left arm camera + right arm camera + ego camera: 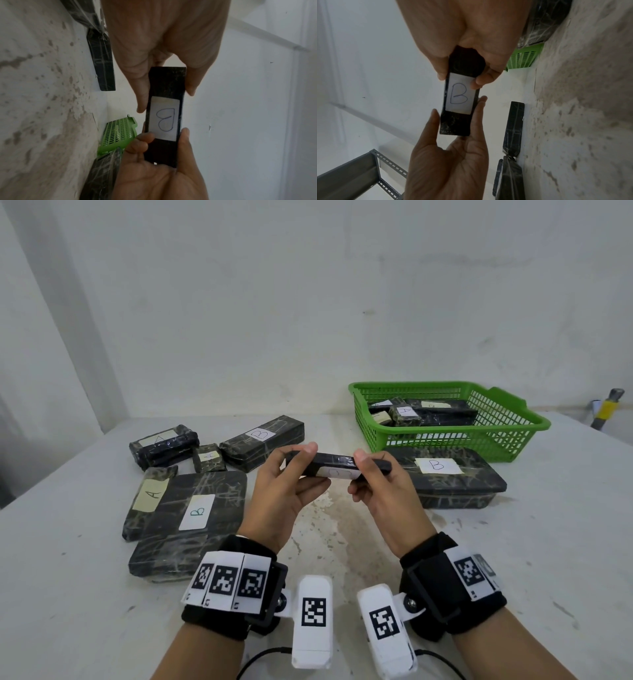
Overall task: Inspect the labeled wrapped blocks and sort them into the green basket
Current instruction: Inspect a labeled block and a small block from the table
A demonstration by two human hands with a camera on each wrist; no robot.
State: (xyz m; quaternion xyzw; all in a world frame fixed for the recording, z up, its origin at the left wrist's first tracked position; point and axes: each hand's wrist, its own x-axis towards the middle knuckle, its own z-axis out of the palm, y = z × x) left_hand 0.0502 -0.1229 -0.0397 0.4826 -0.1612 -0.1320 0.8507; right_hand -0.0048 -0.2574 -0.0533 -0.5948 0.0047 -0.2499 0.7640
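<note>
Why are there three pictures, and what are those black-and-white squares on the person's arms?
They are pattern stickers on wrist straps that hold small cameras. The big picture comes from a camera on the person's head, looking down at a white table. The other two come from the wrist cameras, looking along each hand, so everything there seems turned sideways.

The left hand and the right hand hold one thin black block between them, each pinching one end. The wrist pictures show its white label with a B written on it.

More wrapped blocks lie on the table, some marked A, some B. At the back right stands a green basket with a few blocks already inside. A big flat block marked B lies just in front of it.
</note>
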